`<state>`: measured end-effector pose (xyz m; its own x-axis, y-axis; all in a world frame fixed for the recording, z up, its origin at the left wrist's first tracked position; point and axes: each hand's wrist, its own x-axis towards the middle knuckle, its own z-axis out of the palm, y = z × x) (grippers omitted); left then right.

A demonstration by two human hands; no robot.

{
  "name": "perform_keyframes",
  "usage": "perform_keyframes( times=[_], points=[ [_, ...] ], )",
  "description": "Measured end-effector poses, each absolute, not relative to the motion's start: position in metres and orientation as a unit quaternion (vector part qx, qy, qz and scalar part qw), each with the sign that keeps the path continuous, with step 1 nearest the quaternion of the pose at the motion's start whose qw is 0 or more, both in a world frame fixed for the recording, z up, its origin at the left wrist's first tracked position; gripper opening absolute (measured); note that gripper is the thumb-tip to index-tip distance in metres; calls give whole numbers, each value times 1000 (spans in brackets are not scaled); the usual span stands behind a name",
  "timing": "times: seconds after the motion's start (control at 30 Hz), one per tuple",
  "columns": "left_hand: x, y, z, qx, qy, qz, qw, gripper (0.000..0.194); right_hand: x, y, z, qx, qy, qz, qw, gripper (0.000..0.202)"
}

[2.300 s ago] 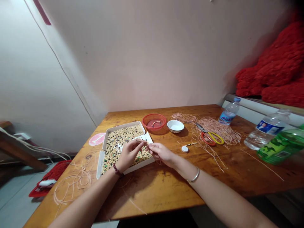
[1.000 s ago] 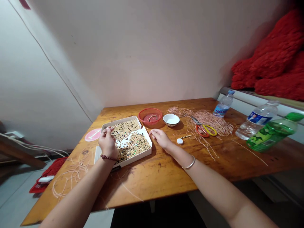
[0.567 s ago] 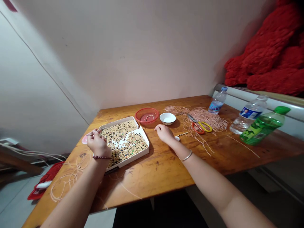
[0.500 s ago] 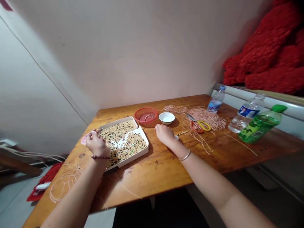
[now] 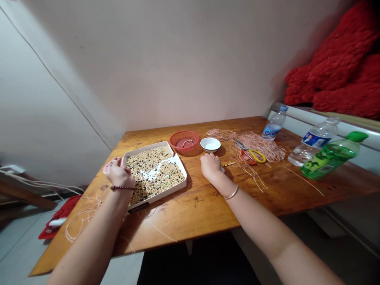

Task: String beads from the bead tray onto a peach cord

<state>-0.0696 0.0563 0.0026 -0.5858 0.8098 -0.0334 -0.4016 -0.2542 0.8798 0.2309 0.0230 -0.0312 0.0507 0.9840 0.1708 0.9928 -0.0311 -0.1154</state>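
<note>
My left hand (image 5: 118,173) is at the left side of a white shallow box (image 5: 169,192) full of small beads (image 5: 150,156), mostly cream and black. Its fingers are curled, and whatever they hold is hidden. A pink disc (image 5: 105,169) shows partly behind it. Over the wood right of the box is my right hand (image 5: 210,166), with fingers closed on something I cannot make out. Just in front of it stands a white bowl (image 5: 210,143). A short beaded strand (image 5: 228,164) lies beside the right hand, near a small white object partly hidden by it.
A red basket (image 5: 175,144) holds a beaded strand. Scissors (image 5: 245,148) with red and yellow handles lie by a heap of pink cord (image 5: 261,144). Bottles stand at right, including a green one (image 5: 332,156). Loose cord (image 5: 77,221) lies along the left table edge.
The view has shifted slightly. My left hand has turned and now covers more of the pink disc. My right hand stays near the bowl, with its fingers still curled.
</note>
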Motion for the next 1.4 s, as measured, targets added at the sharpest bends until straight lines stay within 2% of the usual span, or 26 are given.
perform_keyframes(
  times=[0.07,0.13,0.2,0.3,0.4,0.5,0.6,0.67,0.8,0.87,0.93,1.03,1.1,1.17,1.27,1.4],
  points=[
    [-65,53,7,151,416,797,410,8,231,23,-34,-727,-677,-27,113,35],
    [-60,49,12,149,396,782,458,8,227,21,-38,-711,-683,-16,164,35],
    [-53,44,15,173,351,721,572,7,218,19,-39,-648,-717,21,255,40],
    [-40,35,16,252,285,628,679,4,201,15,-38,-486,-756,163,407,38],
    [-24,23,13,387,303,566,662,15,188,11,-34,-368,-678,370,518,28],
    [-12,13,6,487,347,508,620,21,184,6,-30,-302,-556,572,522,31],
    [-6,9,0,554,375,472,574,24,186,2,-26,-270,-479,707,445,43],
    [-4,8,-2,576,392,462,549,26,188,-2,-23,-266,-462,749,394,51],
    [-4,6,-3,589,406,462,524,28,188,-5,-20,-281,-456,768,351,57],
    [-4,7,-3,589,405,469,519,28,187,-5,-20,-291,-463,757,358,54],
    [-4,7,-3,582,405,475,521,29,186,-4,-21,-304,-478,712,414,45],
    [-5,8,-4,574,406,481,524,29,184,-3,-22,-337,-520,568,542,27],
    [-6,9,-4,578,407,480,520,28,183,-2,-23,-350,-561,483,573,23],
    [-6,9,-5,582,408,480,515,29,182,-2,-24,-343,-598,461,558,26],
    [-7,10,-6,588,404,483,508,29,178,-2,-27,-323,-611,494,527,28],
    [-6,8,-5,599,409,471,501,30,175,0,-31,-333,-584,519,527,26]
  ],
)
